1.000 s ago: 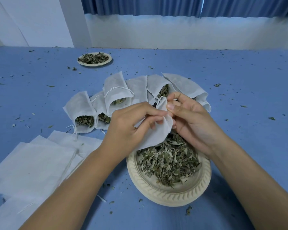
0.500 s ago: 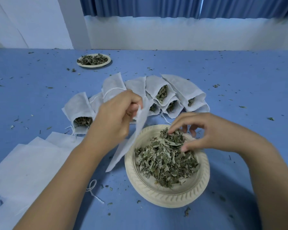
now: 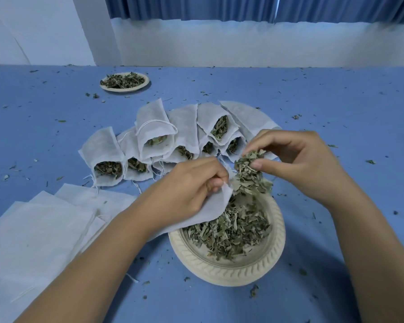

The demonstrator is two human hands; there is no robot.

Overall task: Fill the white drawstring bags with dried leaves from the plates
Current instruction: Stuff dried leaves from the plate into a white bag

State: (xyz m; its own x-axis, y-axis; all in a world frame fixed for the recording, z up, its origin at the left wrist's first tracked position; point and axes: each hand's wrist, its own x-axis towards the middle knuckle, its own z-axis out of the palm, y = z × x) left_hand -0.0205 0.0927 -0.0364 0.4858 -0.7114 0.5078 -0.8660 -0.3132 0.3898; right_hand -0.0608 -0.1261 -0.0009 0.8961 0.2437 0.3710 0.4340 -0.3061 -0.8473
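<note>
A cream plate (image 3: 250, 269) with a heap of dried leaves (image 3: 231, 231) sits near me on the blue table. My left hand (image 3: 184, 185) pinches the mouth of a white drawstring bag (image 3: 208, 213) over the plate's left side. My right hand (image 3: 294, 157) holds a bunch of dried leaves (image 3: 247, 173) between thumb and fingers, right at the bag's mouth. Behind my hands lies a fan of several filled white bags (image 3: 154, 134), mouths facing me.
A stack of flat unfilled white bags (image 3: 40, 229) lies at the near left. A second plate of dried leaves (image 3: 124, 81) stands far back left. Leaf crumbs are scattered over the blue table (image 3: 336, 113); a wall and blue curtain close off the far side.
My right hand has lifted a bunch of leaves off the plate and brought it to the bag's mouth. My left hand has lowered the bag closer to the plate.
</note>
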